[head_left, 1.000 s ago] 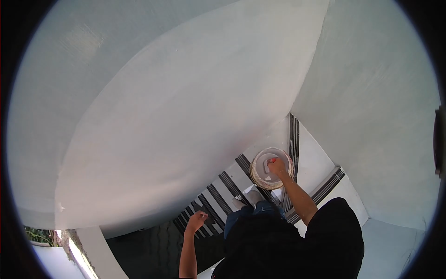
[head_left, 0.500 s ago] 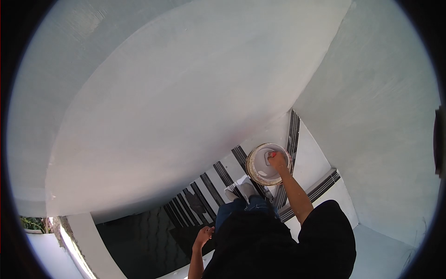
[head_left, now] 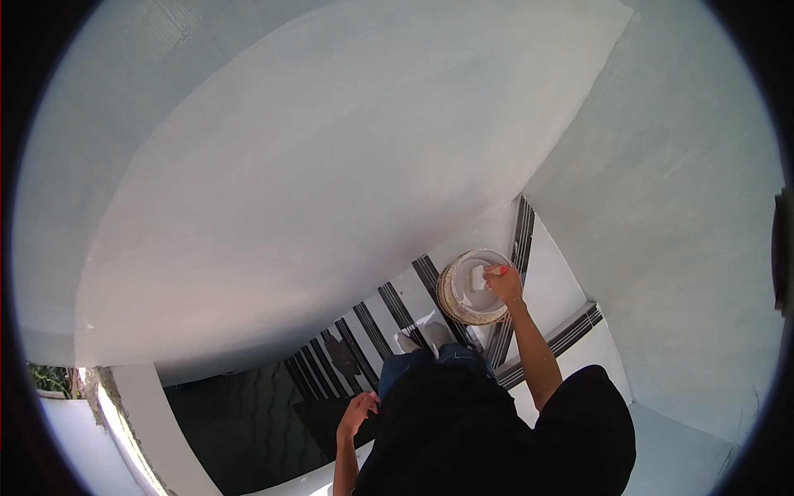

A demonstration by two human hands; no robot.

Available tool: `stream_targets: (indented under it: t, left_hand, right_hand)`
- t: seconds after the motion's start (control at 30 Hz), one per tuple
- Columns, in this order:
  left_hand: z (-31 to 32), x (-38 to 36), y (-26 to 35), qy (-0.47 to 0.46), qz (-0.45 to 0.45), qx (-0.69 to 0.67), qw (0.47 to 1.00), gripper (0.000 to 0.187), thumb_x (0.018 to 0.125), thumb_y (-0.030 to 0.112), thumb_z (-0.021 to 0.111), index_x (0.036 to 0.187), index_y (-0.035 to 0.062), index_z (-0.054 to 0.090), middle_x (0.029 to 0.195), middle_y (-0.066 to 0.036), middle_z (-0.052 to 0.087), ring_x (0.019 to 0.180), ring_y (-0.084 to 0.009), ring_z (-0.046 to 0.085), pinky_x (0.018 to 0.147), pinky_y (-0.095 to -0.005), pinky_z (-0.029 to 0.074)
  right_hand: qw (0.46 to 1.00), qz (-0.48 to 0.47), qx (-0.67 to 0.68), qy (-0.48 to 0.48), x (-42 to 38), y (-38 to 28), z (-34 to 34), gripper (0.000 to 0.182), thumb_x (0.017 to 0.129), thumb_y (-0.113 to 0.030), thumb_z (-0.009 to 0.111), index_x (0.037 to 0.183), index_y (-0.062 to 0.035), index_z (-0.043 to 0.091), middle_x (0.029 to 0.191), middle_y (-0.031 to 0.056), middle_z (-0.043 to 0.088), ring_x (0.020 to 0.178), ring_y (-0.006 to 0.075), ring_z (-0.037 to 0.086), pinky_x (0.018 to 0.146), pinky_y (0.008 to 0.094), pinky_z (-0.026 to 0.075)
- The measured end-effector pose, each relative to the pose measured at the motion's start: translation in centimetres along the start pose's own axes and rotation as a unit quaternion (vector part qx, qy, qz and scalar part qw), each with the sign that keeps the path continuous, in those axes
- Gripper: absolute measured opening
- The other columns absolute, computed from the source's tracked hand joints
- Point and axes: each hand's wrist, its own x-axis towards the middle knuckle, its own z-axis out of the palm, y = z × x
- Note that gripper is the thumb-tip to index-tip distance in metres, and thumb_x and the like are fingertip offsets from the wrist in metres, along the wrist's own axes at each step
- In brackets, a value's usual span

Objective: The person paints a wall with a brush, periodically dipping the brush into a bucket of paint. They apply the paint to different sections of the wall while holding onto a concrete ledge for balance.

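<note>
One brush point(head_left: 478, 278), white-headed with a red handle, shows within the mouth of a bucket point(head_left: 447, 299), at about 4 o'clock from the middle of the view. The right hand point(head_left: 504, 285) grips it by the handle, fist turned inward over the bucket's 3 o'clock rim; the left hand point(head_left: 357, 413), between 6 and 7 o'clock, hangs with fingers loosely curled beside the dark clothing point(head_left: 463, 430), and nothing shows in it. The brush should be light, its handle stiff, its head soft and giving; a wet handle could turn slippery, so a firm hold near the head looks right. Whether the head touches the pale contents point(head_left: 477, 302), I cannot tell. The bucket is likely heavier and sturdy, best taken by its crusted rim on opposite sides. It stands on steps point(head_left: 552, 273) of pale treads with dark bands, smooth-looking and perhaps slick if splashed. Pale footwear point(head_left: 437, 334) shows just beside it, at its 7 o'clock. A dark patch point(head_left: 341, 355) lies on the steps at 7 o'clock in the view, cloth or shadow, I cannot tell. A curved pale surface point(head_left: 314, 190) spreads from 8 round to 1, a grey-green wall point(head_left: 686, 207) rises at 3, and greenery point(head_left: 51, 379) shows at 8
</note>
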Motion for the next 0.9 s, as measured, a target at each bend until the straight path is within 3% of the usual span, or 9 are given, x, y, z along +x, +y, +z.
stream_targets:
  t: [0.03, 0.13, 0.53, 0.73, 0.77, 0.87, 0.9]
  left_hand:
    - [-0.1, 0.3, -0.4, 0.02, 0.0, -0.013, 1.0, 0.043, 0.103, 0.044, 0.055, 0.094, 0.0029, 0.067, 0.072, -0.001, 0.059, 0.071, -0.0122, 0.057, 0.07, -0.0281, 0.042]
    - [-0.5, 1.2, -1.4, 0.068, 0.038, -0.024, 0.997, 0.04, 0.101, 0.04, 0.058, 0.091, 0.0027, 0.066, 0.07, -0.001, 0.058, 0.068, -0.0119, 0.057, 0.067, -0.0277, 0.043]
    - [-2.7, 3.7, -2.6, 0.114, 0.072, 0.047, 0.99, 0.029, 0.099, 0.029, 0.065, 0.091, 0.001, 0.063, 0.071, -0.004, 0.06, 0.067, -0.0127, 0.06, 0.065, -0.0304, 0.049]
    - [-2.5, 6.4, -2.8, 0.087, 0.141, 0.049, 0.985, 0.028, 0.1, 0.028, 0.067, 0.101, 0.0002, 0.065, 0.083, -0.007, 0.069, 0.083, -0.0161, 0.069, 0.077, -0.0322, 0.051]
    - [-2.4, 6.6, -2.1, 0.083, 0.15, 0.07, 0.983, 0.027, 0.1, 0.027, 0.067, 0.103, 0.0005, 0.065, 0.088, -0.007, 0.07, 0.088, -0.0168, 0.069, 0.08, -0.0324, 0.051]
    - [-1.5, 7.8, 1.2, 0.068, 0.188, 0.104, 0.974, 0.026, 0.1, 0.025, 0.067, 0.111, 0.0015, 0.066, 0.099, -0.008, 0.072, 0.1, -0.0185, 0.068, 0.088, -0.033, 0.05]
    - [-1.1, 8.2, 2.6, 0.063, 0.207, 0.096, 0.971, 0.026, 0.099, 0.025, 0.067, 0.112, 0.0019, 0.066, 0.103, -0.009, 0.072, 0.103, -0.0188, 0.067, 0.091, -0.0332, 0.049]
  right_hand:
    - [1.0, 0.01, 0.017, -0.003, -0.6, -0.2, -0.5, 0.013, 0.083, -0.003, 0.075, 0.095, 0.0003, 0.076, 0.075, 0.0079, 0.072, 0.062, 0.0131, 0.068, 0.059, 0.0277, 0.055]
    - [1.0, -0.025, 0.016, 0.009, -2.0, -1.1, -1.8, 0.02, 0.081, -0.012, 0.077, 0.099, -0.0018, 0.078, 0.075, 0.0111, 0.074, 0.065, 0.0163, 0.071, 0.066, 0.0297, 0.055]
    - [0.994, -0.058, 0.076, 0.046, -5.3, -4.6, -4.9, 0.019, 0.083, -0.001, 0.073, 0.102, 0.004, 0.075, 0.079, 0.0092, 0.073, 0.066, 0.0142, 0.07, 0.062, 0.0265, 0.057]
    - [0.966, 0.013, 0.256, 0.026, -7.3, -6.2, -7.8, 0.025, 0.085, -0.008, 0.071, 0.108, 0.0029, 0.074, 0.085, 0.0097, 0.075, 0.066, 0.0145, 0.071, 0.061, 0.0239, 0.054]
    - [0.969, 0.001, 0.245, 0.028, -7.3, -5.9, -8.3, 0.024, 0.087, -0.01, 0.069, 0.107, 0.0022, 0.073, 0.084, 0.0093, 0.074, 0.067, 0.0166, 0.072, 0.063, 0.0265, 0.058]
    - [0.952, -0.002, 0.306, 0.025, -7.9, -5.6, -9.2, 0.025, 0.087, -0.011, 0.069, 0.108, 0.002, 0.073, 0.084, 0.0093, 0.074, 0.067, 0.0162, 0.071, 0.064, 0.0262, 0.058]
    - [0.963, -0.012, 0.265, 0.045, -8.0, -5.8, -9.2, 0.023, 0.087, -0.009, 0.069, 0.107, 0.0018, 0.074, 0.082, 0.0091, 0.073, 0.066, 0.0153, 0.07, 0.063, 0.0268, 0.059]
